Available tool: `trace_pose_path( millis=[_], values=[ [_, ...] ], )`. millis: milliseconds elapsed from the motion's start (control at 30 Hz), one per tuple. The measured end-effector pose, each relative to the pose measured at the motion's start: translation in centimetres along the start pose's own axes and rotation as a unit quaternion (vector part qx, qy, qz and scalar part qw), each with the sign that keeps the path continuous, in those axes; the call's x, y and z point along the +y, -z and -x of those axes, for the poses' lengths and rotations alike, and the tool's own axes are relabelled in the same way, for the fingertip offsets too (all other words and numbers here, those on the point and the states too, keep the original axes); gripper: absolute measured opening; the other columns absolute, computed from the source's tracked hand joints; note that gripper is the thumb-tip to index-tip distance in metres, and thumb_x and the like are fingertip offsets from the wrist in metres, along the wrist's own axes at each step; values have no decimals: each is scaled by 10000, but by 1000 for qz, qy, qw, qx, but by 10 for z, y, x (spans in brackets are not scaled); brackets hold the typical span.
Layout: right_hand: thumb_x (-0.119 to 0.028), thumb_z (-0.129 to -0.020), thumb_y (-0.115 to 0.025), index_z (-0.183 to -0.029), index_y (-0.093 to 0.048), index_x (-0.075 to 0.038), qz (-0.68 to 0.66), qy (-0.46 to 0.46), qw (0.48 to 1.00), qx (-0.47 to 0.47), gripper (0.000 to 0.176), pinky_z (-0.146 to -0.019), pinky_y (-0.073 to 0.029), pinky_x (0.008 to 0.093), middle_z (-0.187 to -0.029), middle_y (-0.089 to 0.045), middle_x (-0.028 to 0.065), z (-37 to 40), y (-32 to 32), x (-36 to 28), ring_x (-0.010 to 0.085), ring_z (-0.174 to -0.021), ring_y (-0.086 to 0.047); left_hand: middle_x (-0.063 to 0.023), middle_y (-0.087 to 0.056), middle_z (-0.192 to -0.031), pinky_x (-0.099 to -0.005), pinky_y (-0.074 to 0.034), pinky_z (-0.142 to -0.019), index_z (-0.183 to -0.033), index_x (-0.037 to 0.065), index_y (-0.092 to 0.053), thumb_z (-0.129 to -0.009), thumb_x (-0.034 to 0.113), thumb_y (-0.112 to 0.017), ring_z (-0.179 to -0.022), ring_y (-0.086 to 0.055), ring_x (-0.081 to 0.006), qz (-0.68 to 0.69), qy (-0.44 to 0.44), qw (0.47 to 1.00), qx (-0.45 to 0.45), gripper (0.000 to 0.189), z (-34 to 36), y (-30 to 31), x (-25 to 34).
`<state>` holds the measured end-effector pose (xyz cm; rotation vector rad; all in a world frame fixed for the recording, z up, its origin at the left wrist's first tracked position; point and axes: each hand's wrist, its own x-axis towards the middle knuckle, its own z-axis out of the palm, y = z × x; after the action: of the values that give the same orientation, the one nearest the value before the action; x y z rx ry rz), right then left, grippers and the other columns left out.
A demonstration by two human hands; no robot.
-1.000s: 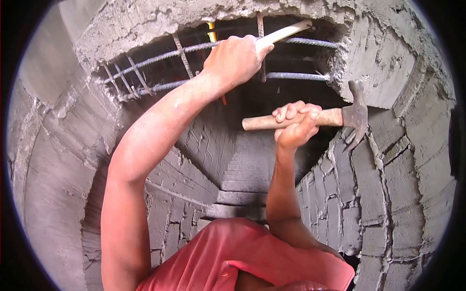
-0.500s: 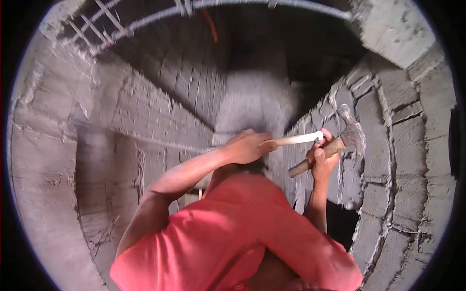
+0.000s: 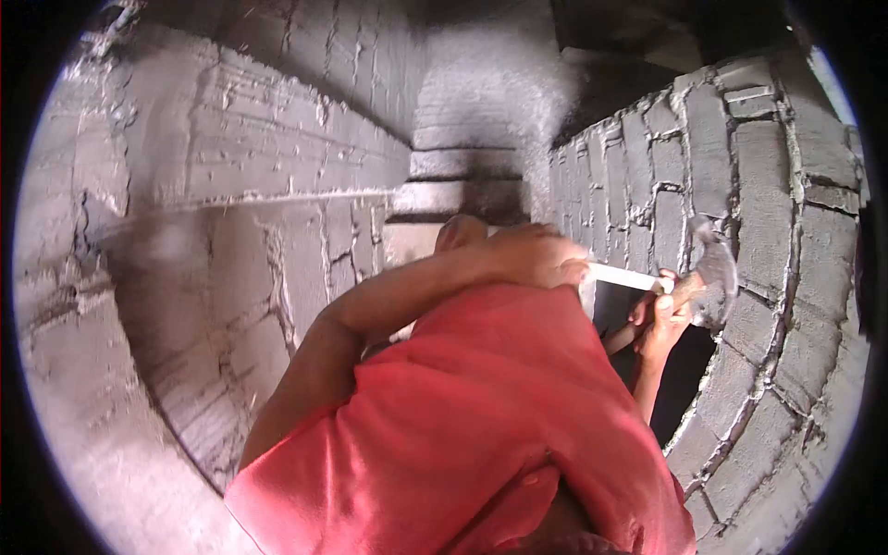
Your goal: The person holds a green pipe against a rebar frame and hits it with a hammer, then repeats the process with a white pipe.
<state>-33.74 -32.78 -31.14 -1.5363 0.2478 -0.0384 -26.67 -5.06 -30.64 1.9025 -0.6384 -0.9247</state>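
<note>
My left hand (image 3: 541,255) is closed around one end of a slim white stick (image 3: 627,277), reaching across in front of my chest. The stick points right, and its far end meets the fingers of my right hand (image 3: 662,319). That hand also grips a claw hammer (image 3: 715,277) by its wooden handle, close below the head. The worn metal head overlaps the brick wall (image 3: 762,185) on the right in this view. Part of the handle is hidden behind my fingers.
A rough plastered ledge (image 3: 277,153) runs along the left wall. Ahead, steps (image 3: 465,165) lie between the walls, with shadow at the upper right. A dark opening (image 3: 684,370) shows below my right hand. My red shirt (image 3: 462,398) fills the lower middle.
The view has tilted downward, and the curved metal bar at the top has left it. Both hands, with the hammer and white stick, now appear farther right; the left hand's grip has turned.
</note>
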Motion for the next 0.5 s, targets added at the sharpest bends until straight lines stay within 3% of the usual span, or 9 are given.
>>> trace_pose_path(
  millis=[267,333,500],
  values=[
    [-328,-909,-735,-1189,-601,-5,124,7,992,9,448,-455,-361,209,-636,-525,-57,-2,-66,24,34,-497,-460,-197,-623,-938,-532,-429,-843,-975,79,-603,-1000,431,-454,-922,-584,-428,-47,-34,996,60,383,45,13,-57],
    [-268,-924,-722,-1120,-616,-27,75,4,997,35,328,-451,-361,212,-631,-521,-56,0,-91,28,31,-493,-460,-194,-618,-918,-536,-423,-830,-969,79,-603,-1003,417,-457,-921,-577,-430,-45,-22,997,50,370,53,20,-63],
    [-278,-921,-727,-1106,-610,-9,19,18,999,42,347,-432,-376,236,-610,-519,-28,-19,-121,27,69,-466,-479,-212,-608,-835,-536,-425,-755,-952,51,-587,-1005,371,-479,-817,-570,-443,-75,-62,987,128,342,58,35,-81]
  ],
)
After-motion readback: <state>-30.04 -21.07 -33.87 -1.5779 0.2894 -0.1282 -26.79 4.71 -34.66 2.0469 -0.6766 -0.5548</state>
